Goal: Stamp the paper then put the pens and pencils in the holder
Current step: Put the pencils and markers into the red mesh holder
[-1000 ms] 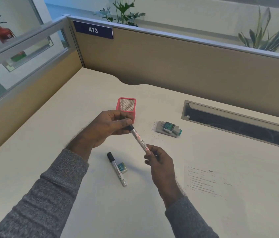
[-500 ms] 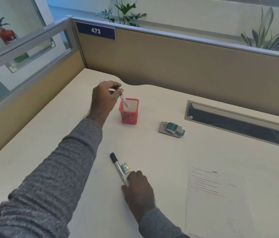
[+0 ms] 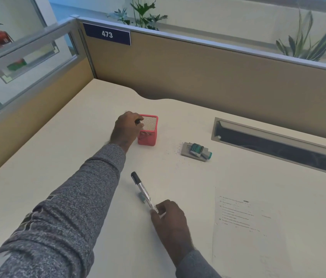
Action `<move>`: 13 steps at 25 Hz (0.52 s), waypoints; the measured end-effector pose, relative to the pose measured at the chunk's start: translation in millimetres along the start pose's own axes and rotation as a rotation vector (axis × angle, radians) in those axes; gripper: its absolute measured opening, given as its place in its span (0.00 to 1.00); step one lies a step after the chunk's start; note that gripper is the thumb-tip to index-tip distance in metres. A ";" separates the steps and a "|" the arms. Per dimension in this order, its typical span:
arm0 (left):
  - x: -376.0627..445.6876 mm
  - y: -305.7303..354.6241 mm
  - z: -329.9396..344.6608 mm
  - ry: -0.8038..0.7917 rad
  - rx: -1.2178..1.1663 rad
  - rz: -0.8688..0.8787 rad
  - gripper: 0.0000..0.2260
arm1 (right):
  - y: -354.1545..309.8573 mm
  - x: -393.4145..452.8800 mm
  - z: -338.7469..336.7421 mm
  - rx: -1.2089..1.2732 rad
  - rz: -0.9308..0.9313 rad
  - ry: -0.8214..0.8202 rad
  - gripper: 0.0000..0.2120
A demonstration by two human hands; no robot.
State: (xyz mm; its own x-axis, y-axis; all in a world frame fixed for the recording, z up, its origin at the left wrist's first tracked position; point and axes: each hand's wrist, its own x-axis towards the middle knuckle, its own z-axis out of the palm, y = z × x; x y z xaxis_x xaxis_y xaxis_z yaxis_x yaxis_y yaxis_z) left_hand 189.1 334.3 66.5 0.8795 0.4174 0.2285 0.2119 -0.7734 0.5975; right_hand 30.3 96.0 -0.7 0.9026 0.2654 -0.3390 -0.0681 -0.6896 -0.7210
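A red mesh pen holder (image 3: 148, 135) stands mid-desk. My left hand (image 3: 125, 129) is at its left rim, fingers closed on a marker whose black cap (image 3: 137, 121) pokes out above the rim while the rest is inside the holder. Nearer to me, my right hand (image 3: 169, 216) pinches the lower end of a second marker (image 3: 141, 186), white with a black cap, tilted up off the desk. A small teal item (image 3: 142, 198) lies blurred under it. The printed paper (image 3: 246, 227) lies at the right.
A grey stamp pad with a teal stamp (image 3: 196, 151) on it sits right of the holder. Further right is a recessed cable tray (image 3: 278, 145). Cubicle partitions (image 3: 198, 73) wall the desk at the back and left.
My left hand lowered the first marker down into the holder. My right hand closed on the second marker and lifted its cap end off the desk.
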 end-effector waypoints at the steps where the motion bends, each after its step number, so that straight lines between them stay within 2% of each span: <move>1: -0.6 -1.1 0.1 -0.018 0.000 0.004 0.11 | 2.1 0.7 -4.0 0.050 0.007 0.026 0.07; 6: -10.3 3.3 -7.7 -0.056 -0.016 0.018 0.14 | 1.5 5.2 -37.4 0.357 0.053 0.108 0.03; 8: -18.2 9.4 -14.7 -0.017 -0.011 0.065 0.13 | -3.0 6.9 -50.9 0.471 0.038 0.123 0.02; 10: -30.7 20.6 -22.9 -0.003 -0.154 0.051 0.11 | -11.0 8.9 -62.5 0.543 0.002 0.133 0.02; 11: -39.3 31.5 -29.7 -0.089 -0.336 -0.019 0.11 | -15.2 10.8 -67.2 0.562 -0.016 0.140 0.03; 13: -56.2 52.1 -44.0 -0.390 -0.701 -0.145 0.14 | -23.3 15.1 -73.4 0.581 -0.040 0.149 0.04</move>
State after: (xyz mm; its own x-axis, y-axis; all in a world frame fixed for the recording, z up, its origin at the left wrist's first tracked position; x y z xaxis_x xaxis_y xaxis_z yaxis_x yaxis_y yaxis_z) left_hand 131.9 291.5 118.7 0.9763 0.1944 -0.0952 0.1331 -0.1925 0.9722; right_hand 76.7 66.7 55.4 0.9562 0.1577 -0.2466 -0.2160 -0.1884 -0.9580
